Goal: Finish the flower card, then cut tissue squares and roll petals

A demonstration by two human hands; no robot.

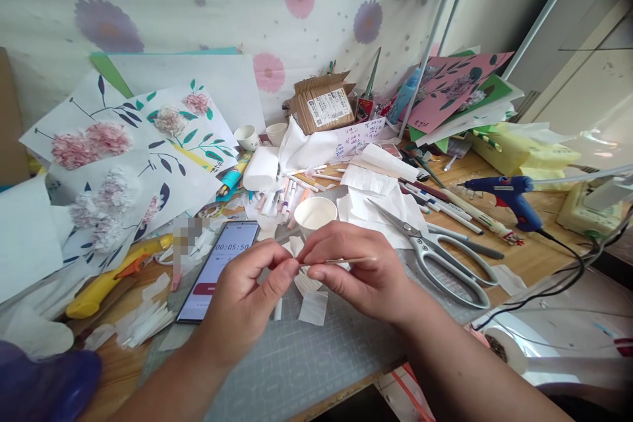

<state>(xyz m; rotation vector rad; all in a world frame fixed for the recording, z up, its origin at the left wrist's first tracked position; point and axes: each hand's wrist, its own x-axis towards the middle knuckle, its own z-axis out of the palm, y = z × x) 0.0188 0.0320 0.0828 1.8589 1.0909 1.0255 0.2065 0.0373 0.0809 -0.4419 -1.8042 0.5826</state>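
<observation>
Both of my hands meet above the grey cutting mat. Between the thumb and fingers of my right hand lies a thin pale stick, held nearly level. My left hand is closed in a pinch at the stick's left end; the fingertips hide whether paper is wrapped there. Just behind the hands stands a white paper cup. Small white paper pieces lie on the mat below. A phone showing a running timer rests beside my left hand.
Large scissors lie open-handled to the right, near a blue glue gun with its cord. A yellow utility knife is on the left. Pens, a cardboard box and papers with flower designs fill the back.
</observation>
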